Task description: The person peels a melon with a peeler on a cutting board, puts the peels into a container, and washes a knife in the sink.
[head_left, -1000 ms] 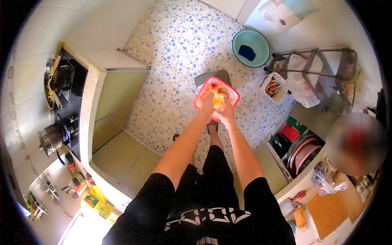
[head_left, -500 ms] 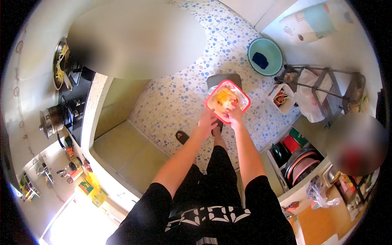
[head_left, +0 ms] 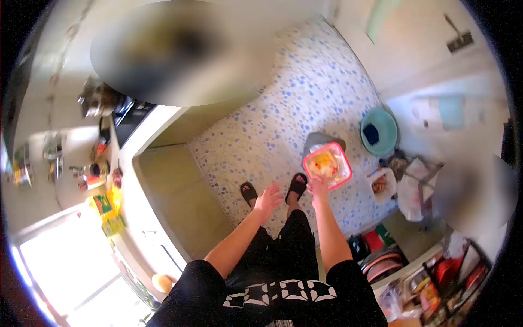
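Observation:
A red-rimmed waste bin (head_left: 348, 173) stands on the floor ahead, lined with clear plastic, with yellowish and pale scraps (head_left: 325, 163) inside. My right hand (head_left: 319, 185) is at the bin's near left edge, fingers apart; whether it touches the rim I cannot tell. Off to the left of the bin, my left hand (head_left: 268, 199) is in the air above the sandals, fingers spread and holding nothing. A dark grey object (head_left: 322, 139), possibly the bin's lid, shows just behind the bin.
A teal basin (head_left: 385, 128) with a dark blue item stands at the right wall. Near it are a white container (head_left: 381, 184) of scraps and a rack with a white bag (head_left: 412, 191). Counters run along the left, with a pot (head_left: 98, 98) on the stove.
My left hand has drawn away from the bin to the left and opened. My right hand has pulled back from over the scraps to the near edge. The view has turned.

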Demonstrator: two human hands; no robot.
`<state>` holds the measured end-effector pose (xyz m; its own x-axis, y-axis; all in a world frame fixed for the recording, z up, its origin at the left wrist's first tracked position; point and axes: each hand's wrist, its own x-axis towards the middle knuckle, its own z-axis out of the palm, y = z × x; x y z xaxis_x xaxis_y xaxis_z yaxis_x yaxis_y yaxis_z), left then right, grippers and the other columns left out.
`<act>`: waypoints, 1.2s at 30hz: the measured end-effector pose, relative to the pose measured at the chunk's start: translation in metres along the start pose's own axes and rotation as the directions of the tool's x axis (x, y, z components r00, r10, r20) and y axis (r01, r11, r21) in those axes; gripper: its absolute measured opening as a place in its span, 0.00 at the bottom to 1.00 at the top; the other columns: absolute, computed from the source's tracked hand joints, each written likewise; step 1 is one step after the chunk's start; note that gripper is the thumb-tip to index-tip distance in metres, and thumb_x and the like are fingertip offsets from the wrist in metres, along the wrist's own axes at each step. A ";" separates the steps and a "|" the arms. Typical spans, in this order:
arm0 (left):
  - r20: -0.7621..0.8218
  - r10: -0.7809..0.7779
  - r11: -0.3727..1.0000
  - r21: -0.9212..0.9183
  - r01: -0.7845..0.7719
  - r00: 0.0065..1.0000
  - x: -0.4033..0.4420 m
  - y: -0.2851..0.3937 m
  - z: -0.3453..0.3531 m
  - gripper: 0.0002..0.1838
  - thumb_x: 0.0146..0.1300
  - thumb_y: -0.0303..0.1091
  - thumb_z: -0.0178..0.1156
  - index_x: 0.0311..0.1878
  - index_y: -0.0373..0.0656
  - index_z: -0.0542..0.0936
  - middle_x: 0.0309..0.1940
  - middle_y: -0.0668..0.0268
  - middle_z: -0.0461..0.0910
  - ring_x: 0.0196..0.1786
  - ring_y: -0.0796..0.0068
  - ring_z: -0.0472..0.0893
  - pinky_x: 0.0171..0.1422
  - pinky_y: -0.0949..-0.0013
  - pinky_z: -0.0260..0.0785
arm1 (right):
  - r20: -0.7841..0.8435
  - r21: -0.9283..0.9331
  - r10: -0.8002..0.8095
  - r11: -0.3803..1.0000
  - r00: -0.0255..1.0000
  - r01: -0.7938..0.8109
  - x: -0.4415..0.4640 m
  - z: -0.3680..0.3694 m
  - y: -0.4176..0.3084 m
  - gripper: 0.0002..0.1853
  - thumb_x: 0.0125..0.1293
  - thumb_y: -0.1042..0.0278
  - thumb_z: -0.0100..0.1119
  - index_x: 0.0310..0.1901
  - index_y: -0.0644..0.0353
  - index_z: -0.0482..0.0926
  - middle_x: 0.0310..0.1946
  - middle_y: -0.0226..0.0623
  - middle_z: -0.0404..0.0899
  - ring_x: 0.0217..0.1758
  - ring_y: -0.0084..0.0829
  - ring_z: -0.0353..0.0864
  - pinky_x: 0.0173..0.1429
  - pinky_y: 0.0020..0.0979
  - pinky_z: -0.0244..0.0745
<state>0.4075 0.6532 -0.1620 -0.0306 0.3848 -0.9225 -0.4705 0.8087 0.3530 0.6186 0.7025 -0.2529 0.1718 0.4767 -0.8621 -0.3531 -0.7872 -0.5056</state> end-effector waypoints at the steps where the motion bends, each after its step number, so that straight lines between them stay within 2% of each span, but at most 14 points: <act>1: -0.017 0.019 0.997 -0.075 -0.020 1.000 -0.013 -0.001 -0.016 0.32 0.81 0.54 0.48 0.80 0.49 0.66 0.75 0.60 0.70 0.70 0.62 0.76 0.68 0.57 0.71 | 0.061 -0.032 -0.011 0.999 0.998 0.013 -0.009 0.012 0.003 0.15 0.74 0.65 0.59 0.59 0.53 0.75 0.38 0.31 0.80 0.31 0.24 0.80 0.32 0.26 0.73; 7: -0.085 0.188 0.926 -0.316 -0.205 0.979 -0.103 0.002 -0.112 0.34 0.84 0.54 0.45 0.85 0.49 0.57 0.82 0.55 0.60 0.75 0.54 0.72 0.76 0.53 0.67 | 0.409 -0.291 -0.034 0.942 0.912 0.166 -0.069 0.111 0.030 0.11 0.78 0.65 0.57 0.57 0.54 0.78 0.38 0.31 0.83 0.31 0.25 0.83 0.32 0.27 0.75; 13: -0.388 0.313 0.781 -0.414 -0.468 0.867 -0.186 -0.045 -0.218 0.30 0.81 0.43 0.52 0.82 0.50 0.63 0.76 0.57 0.71 0.72 0.62 0.75 0.71 0.60 0.71 | 0.647 -0.544 0.100 0.755 0.756 0.366 -0.158 0.201 0.086 0.12 0.80 0.66 0.54 0.59 0.55 0.80 0.43 0.35 0.87 0.34 0.26 0.86 0.37 0.27 0.79; 15: -0.510 0.399 0.728 -0.330 -0.601 0.762 -0.210 -0.073 -0.256 0.31 0.80 0.40 0.55 0.82 0.49 0.62 0.75 0.56 0.72 0.72 0.63 0.75 0.71 0.61 0.71 | 0.683 -0.601 0.167 0.681 0.711 0.417 -0.198 0.228 0.115 0.12 0.80 0.67 0.53 0.60 0.56 0.80 0.43 0.36 0.87 0.34 0.26 0.86 0.38 0.26 0.79; 19: -0.756 0.513 0.622 0.001 -0.783 0.407 -0.246 -0.140 -0.330 0.32 0.77 0.32 0.58 0.81 0.46 0.64 0.70 0.57 0.75 0.69 0.65 0.77 0.70 0.63 0.73 | 0.774 -0.616 0.288 0.550 0.564 0.564 -0.274 0.271 0.192 0.13 0.81 0.68 0.52 0.61 0.58 0.79 0.43 0.36 0.87 0.37 0.25 0.86 0.40 0.25 0.81; 21: -0.844 0.473 0.692 0.176 -0.700 0.255 -0.283 -0.163 -0.364 0.32 0.76 0.31 0.59 0.80 0.44 0.65 0.70 0.55 0.74 0.70 0.63 0.76 0.72 0.61 0.72 | 0.815 -0.579 0.343 0.481 0.467 0.658 -0.318 0.286 0.234 0.13 0.80 0.70 0.53 0.61 0.59 0.79 0.43 0.36 0.87 0.39 0.24 0.86 0.41 0.25 0.81; 24: -0.932 0.363 0.807 0.299 -0.509 0.029 -0.312 -0.205 -0.415 0.34 0.65 0.30 0.64 0.76 0.41 0.70 0.66 0.48 0.76 0.68 0.48 0.76 0.74 0.55 0.69 | 0.822 -0.517 0.452 0.334 0.348 0.788 -0.363 0.299 0.300 0.15 0.78 0.72 0.56 0.62 0.60 0.79 0.44 0.35 0.87 0.40 0.24 0.86 0.45 0.27 0.83; 25: -0.929 0.366 0.823 0.354 -0.443 -0.063 -0.313 -0.221 -0.433 0.35 0.63 0.30 0.65 0.75 0.41 0.70 0.66 0.47 0.75 0.69 0.46 0.75 0.75 0.53 0.68 | 0.868 -0.389 0.428 0.276 0.250 0.879 -0.375 0.302 0.319 0.16 0.77 0.71 0.57 0.63 0.61 0.79 0.44 0.36 0.87 0.40 0.24 0.86 0.47 0.27 0.83; 27: -0.939 0.325 0.860 0.342 -0.378 -0.110 -0.314 -0.251 -0.466 0.37 0.62 0.31 0.66 0.76 0.42 0.69 0.66 0.48 0.73 0.69 0.47 0.73 0.76 0.52 0.66 | 0.915 -0.101 0.402 0.156 0.031 0.983 -0.398 0.310 0.356 0.18 0.75 0.71 0.60 0.64 0.62 0.78 0.44 0.36 0.87 0.40 0.24 0.86 0.49 0.28 0.83; 28: -0.943 0.302 0.877 0.332 -0.348 -0.138 -0.315 -0.263 -0.480 0.38 0.61 0.32 0.67 0.76 0.42 0.69 0.66 0.48 0.73 0.69 0.46 0.73 0.75 0.51 0.66 | 0.897 -0.085 0.442 0.125 0.021 0.988 -0.418 0.315 0.364 0.22 0.71 0.70 0.63 0.64 0.63 0.78 0.47 0.40 0.85 0.45 0.28 0.86 0.51 0.30 0.84; 31: -0.969 0.204 0.935 0.236 -0.267 -0.141 -0.318 -0.292 -0.512 0.39 0.59 0.35 0.70 0.75 0.42 0.70 0.64 0.48 0.72 0.65 0.45 0.73 0.72 0.50 0.68 | 0.863 0.231 0.467 -0.030 -0.190 0.973 -0.448 0.331 0.399 0.23 0.67 0.71 0.64 0.64 0.63 0.78 0.51 0.45 0.82 0.52 0.37 0.85 0.55 0.35 0.83; 32: -0.975 0.178 0.946 0.206 -0.249 -0.131 -0.319 -0.301 -0.522 0.40 0.58 0.36 0.70 0.75 0.42 0.70 0.64 0.48 0.72 0.65 0.45 0.73 0.72 0.50 0.69 | 0.833 0.354 0.473 -0.054 -0.288 0.934 -0.454 0.338 0.409 0.26 0.64 0.71 0.64 0.65 0.62 0.77 0.54 0.48 0.79 0.58 0.48 0.81 0.62 0.41 0.79; 34: -0.972 0.146 0.964 0.181 -0.194 -0.182 -0.318 -0.319 -0.534 0.38 0.55 0.39 0.73 0.70 0.41 0.75 0.58 0.50 0.75 0.61 0.47 0.76 0.68 0.50 0.71 | 0.815 0.364 0.510 -0.079 -0.276 0.928 -0.469 0.350 0.426 0.27 0.64 0.70 0.63 0.66 0.61 0.76 0.55 0.48 0.78 0.59 0.51 0.80 0.65 0.43 0.77; 36: -0.983 0.155 0.954 0.174 -0.242 -0.097 -0.321 -0.335 -0.541 0.34 0.53 0.40 0.75 0.65 0.42 0.79 0.54 0.52 0.78 0.58 0.48 0.77 0.66 0.51 0.73 | 0.794 0.393 0.541 -0.111 -0.277 0.913 -0.485 0.362 0.440 0.29 0.63 0.68 0.63 0.67 0.61 0.75 0.58 0.49 0.76 0.62 0.53 0.77 0.67 0.45 0.75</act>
<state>0.0973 0.0183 -0.0688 -0.9369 -0.3494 -0.0098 -0.2881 0.7562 0.5875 0.0468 0.2665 -0.0450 -0.9689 -0.2472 -0.0088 -0.1660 0.6761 -0.7179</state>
